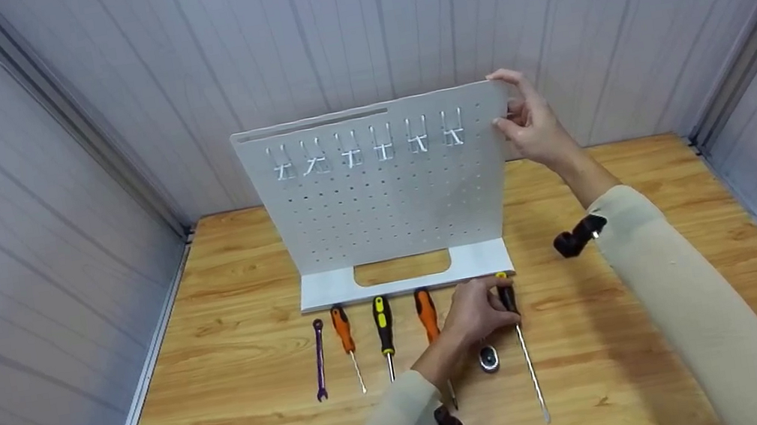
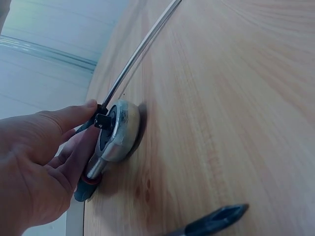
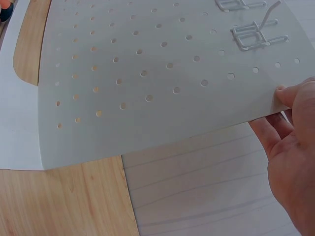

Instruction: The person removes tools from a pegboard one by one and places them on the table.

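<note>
My right hand (image 1: 536, 127) pinches the upper right edge of a white pegboard (image 1: 392, 203), thumb in front and fingers behind, as the right wrist view also shows. A row of wire hooks (image 1: 382, 143) runs along the board's top. Down on the table, my left hand (image 1: 478, 311) holds the dark handle of a long screwdriver (image 1: 531, 371) between thumb and fingers; its shank points toward me. Just under that hand lies a ratchet wrench (image 2: 123, 130), its handle partly hidden by the fingers.
Left of the hand, an orange screwdriver (image 1: 427, 311), a black-and-yellow screwdriver (image 1: 384, 325), a smaller orange screwdriver (image 1: 342, 328) and a purple wrench (image 1: 320, 358) lie in a row before the board's base (image 1: 330, 288). Panel walls (image 1: 349, 27) enclose the wooden table (image 1: 239, 386).
</note>
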A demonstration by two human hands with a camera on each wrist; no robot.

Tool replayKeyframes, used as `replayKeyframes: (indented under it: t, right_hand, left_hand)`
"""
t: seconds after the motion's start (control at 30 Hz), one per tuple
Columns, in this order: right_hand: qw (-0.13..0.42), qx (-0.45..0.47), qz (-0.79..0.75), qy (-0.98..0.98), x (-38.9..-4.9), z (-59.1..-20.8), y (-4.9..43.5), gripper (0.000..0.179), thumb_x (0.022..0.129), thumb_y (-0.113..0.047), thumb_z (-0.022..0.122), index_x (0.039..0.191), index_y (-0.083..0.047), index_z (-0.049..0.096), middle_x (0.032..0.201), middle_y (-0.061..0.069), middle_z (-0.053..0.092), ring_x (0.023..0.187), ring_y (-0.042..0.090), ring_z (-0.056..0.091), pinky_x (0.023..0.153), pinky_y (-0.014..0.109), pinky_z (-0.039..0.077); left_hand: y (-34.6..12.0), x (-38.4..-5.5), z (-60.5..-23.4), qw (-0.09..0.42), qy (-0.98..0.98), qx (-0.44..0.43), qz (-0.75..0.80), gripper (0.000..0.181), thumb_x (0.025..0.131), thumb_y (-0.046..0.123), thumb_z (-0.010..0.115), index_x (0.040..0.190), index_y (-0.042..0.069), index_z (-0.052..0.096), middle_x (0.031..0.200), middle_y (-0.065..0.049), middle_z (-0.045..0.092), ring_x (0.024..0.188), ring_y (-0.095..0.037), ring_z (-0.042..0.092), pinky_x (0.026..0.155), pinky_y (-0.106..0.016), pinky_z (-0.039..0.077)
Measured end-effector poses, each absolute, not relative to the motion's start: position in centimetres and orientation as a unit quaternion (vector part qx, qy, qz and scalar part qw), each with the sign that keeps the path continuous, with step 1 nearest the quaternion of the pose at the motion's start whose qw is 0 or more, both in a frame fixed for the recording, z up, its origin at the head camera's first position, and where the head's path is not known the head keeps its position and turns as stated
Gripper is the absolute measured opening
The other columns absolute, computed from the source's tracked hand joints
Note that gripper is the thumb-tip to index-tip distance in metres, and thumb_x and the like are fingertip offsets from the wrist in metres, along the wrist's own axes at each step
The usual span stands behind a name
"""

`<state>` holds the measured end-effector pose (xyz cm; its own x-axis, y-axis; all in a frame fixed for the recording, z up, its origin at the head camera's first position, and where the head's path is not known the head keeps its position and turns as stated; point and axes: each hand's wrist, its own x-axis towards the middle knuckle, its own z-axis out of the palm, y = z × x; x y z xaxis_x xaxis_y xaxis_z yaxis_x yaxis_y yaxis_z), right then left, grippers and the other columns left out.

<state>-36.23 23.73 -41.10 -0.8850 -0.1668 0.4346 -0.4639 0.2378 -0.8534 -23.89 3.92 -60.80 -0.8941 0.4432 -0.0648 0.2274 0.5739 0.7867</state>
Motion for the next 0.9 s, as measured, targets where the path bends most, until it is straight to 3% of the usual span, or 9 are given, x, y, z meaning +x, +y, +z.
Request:
replayKeyframes:
  t: [0.17, 0.37, 0.47, 0.67, 0.9]
  right_hand:
    - [0.127, 0.204, 0.584, -0.776, -36.2, -41.1, 23.7, 0.062, 0.111, 0.007, 0.057, 0.166, -0.017, 0.042, 0.124, 0.006, 0.070, 0.091, 0.018, 0.066, 0.078, 0.026, 0.058]
    - [0.119, 0.197, 0.585, -0.778, -36.2, -41.1, 23.7, 0.063, 0.111, 0.007, 0.055, 0.167, -0.019, 0.040, 0.135, 0.007, 0.066, 0.101, 0.017, 0.067, 0.087, 0.025, 0.060]
    - [0.119, 0.194, 0.581, -0.781, -36.1, -41.1, 23.7, 0.064, 0.112, 0.006, 0.055, 0.168, -0.020, 0.039, 0.138, 0.009, 0.066, 0.102, 0.018, 0.067, 0.089, 0.025, 0.060]
    - [0.120, 0.192, 0.586, -0.778, -35.9, -41.0, 23.7, 0.065, 0.112, 0.006, 0.055, 0.168, -0.022, 0.039, 0.131, 0.011, 0.069, 0.095, 0.020, 0.065, 0.081, 0.025, 0.059]
    - [0.119, 0.190, 0.596, -0.771, -35.8, -40.8, 23.5, 0.067, 0.112, 0.002, 0.060, 0.171, -0.021, 0.040, 0.132, 0.010, 0.068, 0.097, 0.017, 0.067, 0.081, 0.025, 0.058]
  left_hand:
    - [3.9, -24.0, -61.0, 0.131, 0.875, 0.190, 0.426, 0.063, 0.083, 0.018, 0.102, 0.142, 0.019, 0.079, 0.080, 0.008, 0.082, 0.065, 0.001, 0.067, 0.056, -0.016, 0.053]
    - [3.8, -23.0, -59.4, 0.113, 0.872, 0.203, 0.431, 0.059, 0.084, 0.010, 0.100, 0.140, 0.011, 0.079, 0.076, 0.004, 0.080, 0.062, 0.000, 0.063, 0.054, -0.017, 0.049]
    - [3.6, -22.5, -58.4, 0.128, 0.865, 0.191, 0.447, 0.060, 0.086, 0.006, 0.098, 0.142, 0.007, 0.077, 0.080, -0.002, 0.082, 0.062, 0.001, 0.060, 0.053, -0.016, 0.046]
    - [3.4, -22.1, -57.4, 0.155, 0.860, 0.167, 0.457, 0.059, 0.091, 0.005, 0.094, 0.146, 0.007, 0.073, 0.090, -0.008, 0.086, 0.064, 0.000, 0.064, 0.052, -0.015, 0.046]
    - [3.1, -21.9, -56.8, 0.154, 0.858, 0.173, 0.459, 0.054, 0.093, 0.008, 0.092, 0.145, 0.007, 0.074, 0.088, -0.008, 0.086, 0.062, -0.005, 0.068, 0.050, -0.015, 0.046]
